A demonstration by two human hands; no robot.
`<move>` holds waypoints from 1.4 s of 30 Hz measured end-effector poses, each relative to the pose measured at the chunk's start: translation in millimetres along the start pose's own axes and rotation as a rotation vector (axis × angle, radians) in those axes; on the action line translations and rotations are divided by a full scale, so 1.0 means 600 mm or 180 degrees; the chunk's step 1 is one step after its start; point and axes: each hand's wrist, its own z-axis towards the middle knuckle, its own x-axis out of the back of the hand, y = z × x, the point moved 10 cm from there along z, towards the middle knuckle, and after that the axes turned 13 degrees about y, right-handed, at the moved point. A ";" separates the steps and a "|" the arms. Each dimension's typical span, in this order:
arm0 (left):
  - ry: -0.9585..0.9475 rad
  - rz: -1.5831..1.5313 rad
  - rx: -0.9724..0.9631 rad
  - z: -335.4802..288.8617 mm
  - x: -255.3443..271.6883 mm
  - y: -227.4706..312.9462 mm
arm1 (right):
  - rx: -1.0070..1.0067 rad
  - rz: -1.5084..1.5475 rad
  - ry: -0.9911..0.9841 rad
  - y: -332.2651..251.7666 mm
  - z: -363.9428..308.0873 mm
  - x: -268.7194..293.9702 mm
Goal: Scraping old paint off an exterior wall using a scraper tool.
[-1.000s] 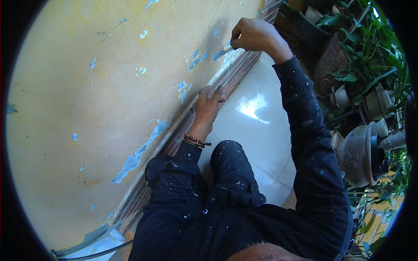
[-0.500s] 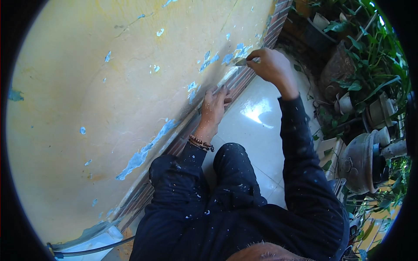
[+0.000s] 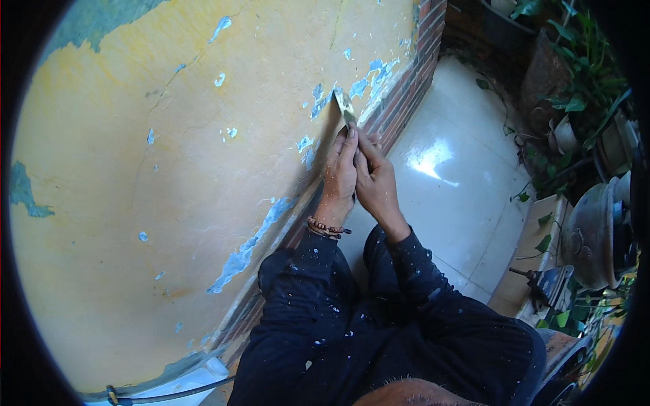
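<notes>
Scraper (image 3: 343, 105), 1 count, near 12 o'clock of the view, blade angled toward 11 o'clock over the wall (image 3: 189, 183); can't tell if the tip touches. Blade marking, if any, too small to tell. Hands: 2. Right hand (image 3: 377, 183) closed round the handle, index finger lying along it. Left hand (image 3: 338, 169) right beside, at its 9 o'clock, fingers curled, thumb tip meeting the right index tip at the blade's base; whether it grips too is partly hidden, can't tell. Bead bracelet (image 3: 326, 227) on left wrist, at least 2 strands.

Wall yellowish, many small bare bluish spots; 1 long bluish patch (image 3: 250, 247) toward 8 o'clock, 2 green patches: one at 11 (image 3: 101, 24), one at 9 (image 3: 27, 193). Brick band (image 3: 416, 81) edges the wall's base, 1 o'clock down to 7. Wide stretch of tiled floor (image 3: 474, 189) at 2 o'clock, between brick band and pale ledge (image 3: 531, 250) at 3–4. On the ledge: 1 dark item (image 3: 538, 284), kind unclear. Past it, 1 big round pot (image 3: 588, 233) at 3; leafy plants (image 3: 592, 74) at 2. 1 dark hose (image 3: 179, 390) at 7, crossing a white item (image 3: 203, 375).
</notes>
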 end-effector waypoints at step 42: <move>0.0614 -0.0022 0.0262 -0.002 0.008 -0.004 | -0.0014 -0.0321 -0.0104 -0.021 0.013 0.003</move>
